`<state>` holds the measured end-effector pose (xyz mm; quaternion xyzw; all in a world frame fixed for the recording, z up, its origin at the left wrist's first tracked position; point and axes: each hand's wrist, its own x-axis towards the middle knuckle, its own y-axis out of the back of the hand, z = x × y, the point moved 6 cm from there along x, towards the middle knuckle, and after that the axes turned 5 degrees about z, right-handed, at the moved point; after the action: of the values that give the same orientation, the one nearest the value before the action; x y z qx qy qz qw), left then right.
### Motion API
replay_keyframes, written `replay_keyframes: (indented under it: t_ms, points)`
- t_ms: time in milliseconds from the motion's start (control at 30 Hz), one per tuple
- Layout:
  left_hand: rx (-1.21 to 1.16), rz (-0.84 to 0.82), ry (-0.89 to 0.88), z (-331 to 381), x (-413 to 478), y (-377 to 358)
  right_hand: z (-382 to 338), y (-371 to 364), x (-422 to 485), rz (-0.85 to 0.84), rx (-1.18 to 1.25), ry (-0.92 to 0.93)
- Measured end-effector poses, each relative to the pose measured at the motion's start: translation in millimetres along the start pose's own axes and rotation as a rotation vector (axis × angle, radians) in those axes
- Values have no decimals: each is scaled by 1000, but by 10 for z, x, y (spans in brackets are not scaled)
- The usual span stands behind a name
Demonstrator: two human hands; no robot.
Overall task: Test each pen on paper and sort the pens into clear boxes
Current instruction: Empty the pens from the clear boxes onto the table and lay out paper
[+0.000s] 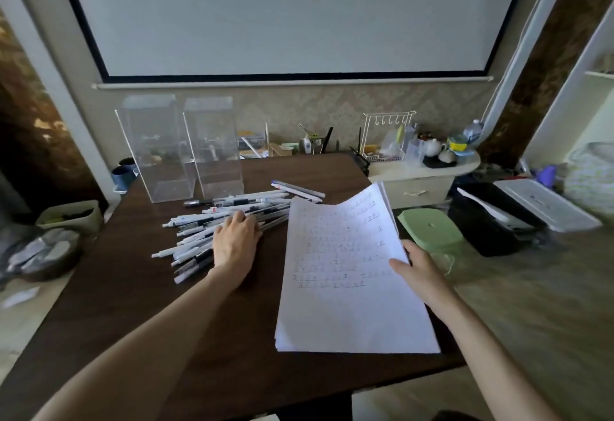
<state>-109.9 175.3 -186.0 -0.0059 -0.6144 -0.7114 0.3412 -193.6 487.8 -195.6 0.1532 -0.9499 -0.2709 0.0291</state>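
Note:
A heap of several white pens point(212, 224) lies on the dark wooden table point(133, 314), left of centre. My left hand point(236, 243) rests flat on the right side of the heap, fingers straight. A stack of white paper point(345, 274) with rows of small pen marks lies to the right, its far end lifted. My right hand point(419, 272) holds the stack's right edge, thumb on top. Two tall clear boxes point(156, 151) point(216, 148) stand upright at the back left, behind the pens.
A green lidded tub point(430, 228) sits right of the table, with a black bin point(491, 221) beyond it. A low cabinet point(418, 174) with a wire rack and bottles stands at the back right. A small bin point(71, 218) and bags lie on the floor at left.

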Motion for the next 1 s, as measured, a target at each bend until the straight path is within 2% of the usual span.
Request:
replay_keyframes:
  t_ms: [167,267,367,433,500,567,667,833,1000]
  points:
    - [-61,-86,-80,-136,-63,67,16,-94,89,88,-340,-1]
    - [-110,-79,-162,-238,-168,211,-102,-107,78,132,-517,-24]
    - [-168,26,-103,-505,-231,423,-519,-233,109,224,-382,225]
    - [-197,78,12,-748,-198,529,-838,-523,193,109,-175,304]
    - [-252,89,151,-987,-119,563,-1154,-971,330,-87,-16,294]
    - [-368,103,307,-1203,-15,561,-1431,-1410,516,-191,102,264]
    - [-481,123,458,-1499,175,478,-1711,-1919,828,-189,190,219]
    - [-591,167,635,-1907,597,379,-1969,-2430,1325,-149,160,161]
    - [-686,99,496,-2161,977,86,-1994,-2747,1614,-108,204,240]
